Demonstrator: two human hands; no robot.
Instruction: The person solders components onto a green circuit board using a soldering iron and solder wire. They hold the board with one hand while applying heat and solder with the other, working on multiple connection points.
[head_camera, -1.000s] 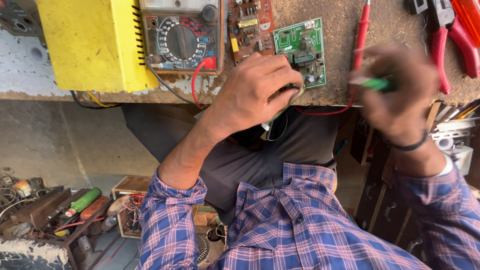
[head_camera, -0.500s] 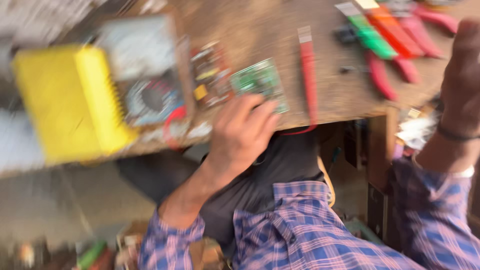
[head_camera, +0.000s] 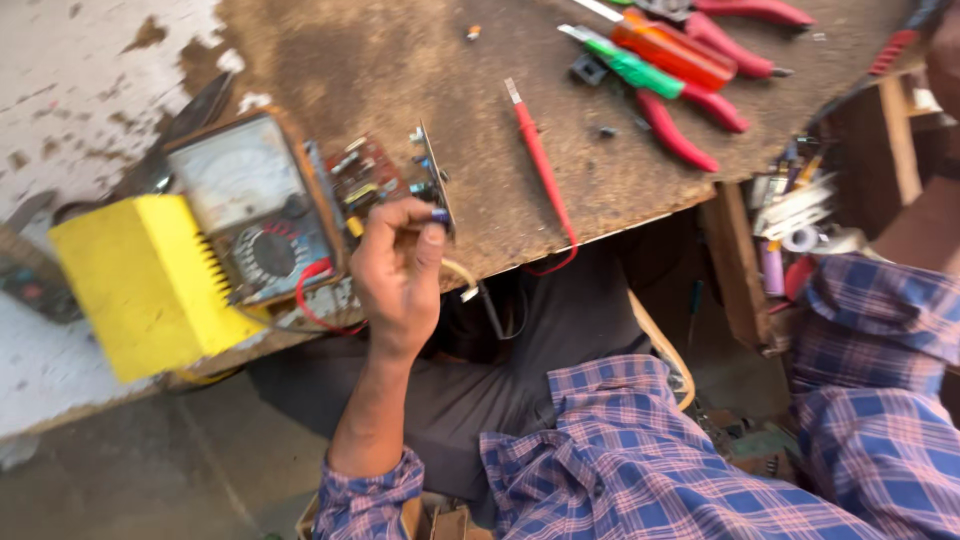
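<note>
Head view looks down on a worn wooden workbench (head_camera: 420, 60) with flaking white paint at its left end. Largest on it is a yellow box (head_camera: 145, 285) near the front left edge, and touching its right side lies a meter (head_camera: 250, 205) with a dial and a round knob. Right of the meter sits a brown circuit board (head_camera: 362, 178). The left hand (head_camera: 398, 275) pinches a small green circuit board (head_camera: 436, 190) between thumb and fingers, holding it tipped up on edge just beside the brown board, near the front of the bench. A red probe (head_camera: 540, 170) lies slanted to the right, its lead dropping over the edge. Farther right lie a green-handled screwdriver (head_camera: 630, 65), an orange-handled one (head_camera: 672, 50) and red pliers (head_camera: 700, 110). Only the right arm's plaid sleeve (head_camera: 880, 330) shows; whether that hand grips anything cannot be told.
</note>
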